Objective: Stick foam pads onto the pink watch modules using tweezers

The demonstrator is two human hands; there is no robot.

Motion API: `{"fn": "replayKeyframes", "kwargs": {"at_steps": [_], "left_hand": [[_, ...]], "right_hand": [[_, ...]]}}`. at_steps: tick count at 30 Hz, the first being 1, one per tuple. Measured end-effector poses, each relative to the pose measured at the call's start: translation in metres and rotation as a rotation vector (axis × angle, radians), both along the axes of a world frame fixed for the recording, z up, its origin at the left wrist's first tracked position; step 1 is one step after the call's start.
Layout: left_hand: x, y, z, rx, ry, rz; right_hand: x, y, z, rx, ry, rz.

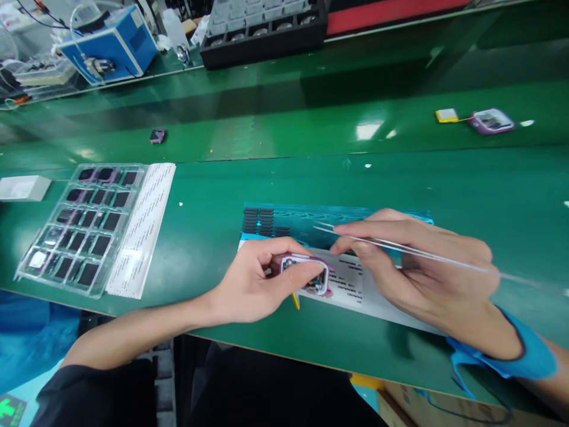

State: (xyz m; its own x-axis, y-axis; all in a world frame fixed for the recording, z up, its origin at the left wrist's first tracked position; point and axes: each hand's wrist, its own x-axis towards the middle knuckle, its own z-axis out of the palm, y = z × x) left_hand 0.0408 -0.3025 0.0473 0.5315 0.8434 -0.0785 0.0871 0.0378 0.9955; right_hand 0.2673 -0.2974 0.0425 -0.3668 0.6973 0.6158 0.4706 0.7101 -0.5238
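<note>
My left hand (262, 279) grips a small pink-rimmed device (317, 279) with its inner electronics facing up, the thumb lying across it. A yellow piece (296, 300) hangs below the device. My right hand (422, 261) holds thin metal tweezers (382, 242) between thumb and fingers, their tips pointing left above a blue film sheet (306, 219). Rows of small black strips (259, 222) lie on the left end of that film. Under both hands is a white sheet with printed marks (355, 276). A blue band is round my right wrist.
On the left, a clear tray of dark square parts (84, 228) overlaps a white paper (144, 231), beside a white box (24, 188). Further back are a small device (157, 136), another with a yellow battery (492, 121), a blue machine (111, 44) and a black rack (267, 38).
</note>
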Motion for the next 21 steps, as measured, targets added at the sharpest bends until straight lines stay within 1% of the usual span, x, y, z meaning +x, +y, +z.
{"fn": "replayKeyframes", "kwargs": {"at_steps": [1,2,4,5,6,7,8,10,12,14,16,18,21], "left_hand": [[-0.001,0.0,0.001,0.19,0.044,-0.001],[-0.002,-0.001,0.001,0.414,0.093,-0.012],[-0.003,-0.002,-0.002,0.845,0.198,-0.077],[-0.002,-0.002,-0.004,1.009,0.247,-0.136],[-0.002,-0.002,-0.007,1.12,0.297,-0.204],[-0.001,-0.003,-0.011,1.187,0.347,-0.267],[0.0,-0.004,-0.014,1.228,0.392,-0.31],[0.001,-0.006,-0.02,1.263,0.47,-0.346],[0.003,-0.008,-0.022,1.247,0.521,-0.356],[0.004,-0.01,-0.023,1.227,0.544,-0.353],[0.004,-0.011,-0.022,1.211,0.56,-0.344],[0.004,-0.011,-0.021,1.192,0.569,-0.341],[0.005,-0.013,-0.021,1.154,0.562,-0.331]], "right_hand": [[0.001,0.002,0.0,-0.006,0.01,0.011],[0.002,0.004,0.0,-0.016,0.023,0.01],[0.006,0.007,0.001,-0.032,0.063,-0.005],[0.008,0.009,0.002,-0.034,0.079,-0.013],[0.01,0.01,0.003,-0.041,0.085,-0.019],[0.013,0.012,0.005,-0.075,0.078,-0.021],[0.017,0.013,0.007,-0.135,0.069,-0.018],[0.024,0.017,0.01,-0.312,0.078,-0.01],[0.031,0.021,0.012,-0.519,0.115,0.003],[0.038,0.026,0.01,-0.66,0.109,0.005],[0.042,0.029,0.006,-0.727,0.054,0.024],[0.046,0.03,0.0,-0.755,0.018,0.055],[0.048,0.029,-0.007,-0.785,0.025,0.091]]}}
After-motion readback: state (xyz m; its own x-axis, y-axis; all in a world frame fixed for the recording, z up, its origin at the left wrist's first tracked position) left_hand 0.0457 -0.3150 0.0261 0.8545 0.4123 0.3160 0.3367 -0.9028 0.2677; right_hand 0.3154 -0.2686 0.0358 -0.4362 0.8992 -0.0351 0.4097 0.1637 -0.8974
